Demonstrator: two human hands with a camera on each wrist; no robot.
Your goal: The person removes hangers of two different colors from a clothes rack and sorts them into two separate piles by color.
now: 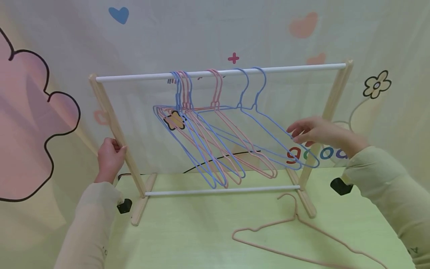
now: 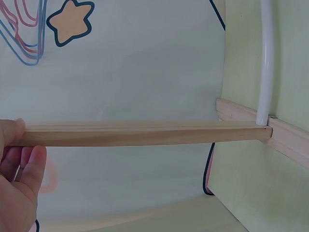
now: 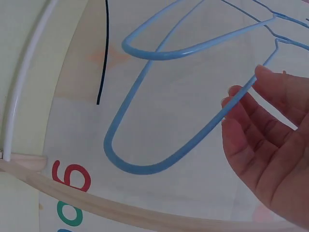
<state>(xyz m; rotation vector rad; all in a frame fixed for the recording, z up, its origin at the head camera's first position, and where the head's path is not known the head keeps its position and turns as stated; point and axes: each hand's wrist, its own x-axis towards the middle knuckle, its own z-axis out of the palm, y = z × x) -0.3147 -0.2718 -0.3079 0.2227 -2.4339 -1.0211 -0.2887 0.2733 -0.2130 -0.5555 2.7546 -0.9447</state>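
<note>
My left hand (image 1: 112, 158) grips the left wooden post of a small clothes rack (image 1: 114, 123), thumb on one side and fingers on the other, as the left wrist view also shows. At the right, the fingers and thumb of my right hand (image 1: 315, 131) curl loosely round the sloping arm of the rightmost blue clothes hanger (image 3: 193, 143). That hanger hooks over the rack's white top rail (image 1: 302, 68). Beside it hangs another blue hanger (image 1: 265, 131). Further left along the rail, pink hangers (image 1: 235, 131) and several more blue and pink ones hang bunched together.
A pink hanger (image 1: 268, 247) lies on the pale green table (image 1: 188, 231) in front of the rack's right foot (image 1: 307, 205). A white lower bar (image 1: 201, 192) joins the posts near the tabletop. Behind stands a printed curtain (image 1: 188, 37) with hearts, flowers and letters.
</note>
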